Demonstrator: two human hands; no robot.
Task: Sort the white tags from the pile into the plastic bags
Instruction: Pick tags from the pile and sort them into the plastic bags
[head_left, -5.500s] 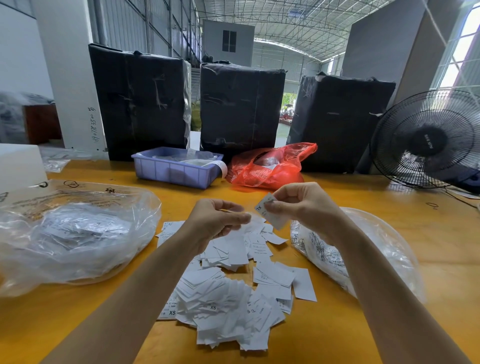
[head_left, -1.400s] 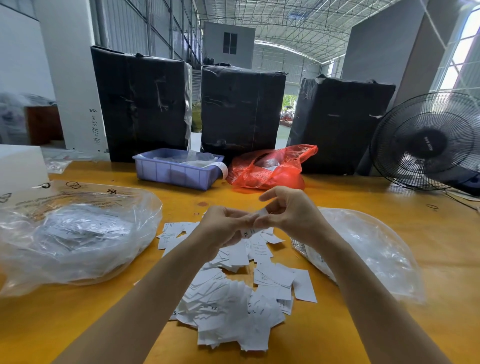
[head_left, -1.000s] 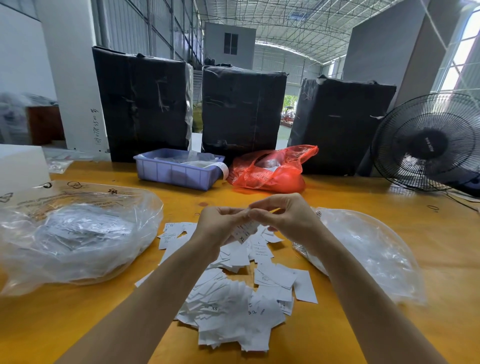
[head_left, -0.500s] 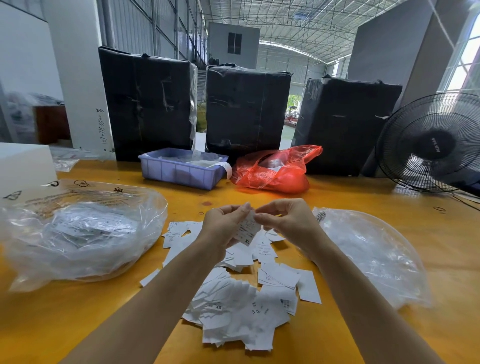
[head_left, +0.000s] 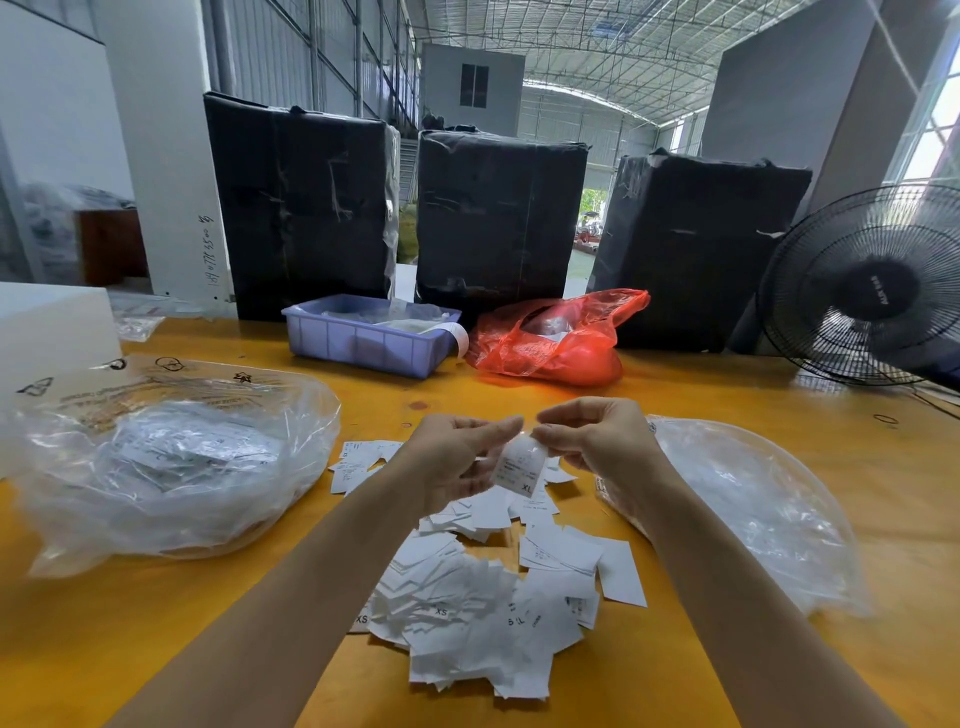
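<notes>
A pile of white tags (head_left: 483, 603) lies on the yellow table in front of me, some marked XS, S or L. Above its far end, both hands hold one white tag (head_left: 519, 466) marked XL. My right hand (head_left: 597, 436) pinches its top edge between thumb and forefinger. My left hand (head_left: 457, 457) touches the same edge with curled fingers; whether it grips is unclear. One clear plastic bag (head_left: 171, 457) with tags inside lies to the left. A second clear plastic bag (head_left: 748, 499) lies to the right, next to my right forearm.
A blue tray (head_left: 363, 343) and a red plastic bag (head_left: 556, 343) sit further back on the table (head_left: 779, 405). Three black wrapped bales (head_left: 498, 218) stand behind them. A black fan (head_left: 872, 286) stands at the right, a white box (head_left: 52, 327) at the far left.
The hands have drawn slightly apart and the tag now hangs down between them with its XL mark showing. The view has shifted a little.
</notes>
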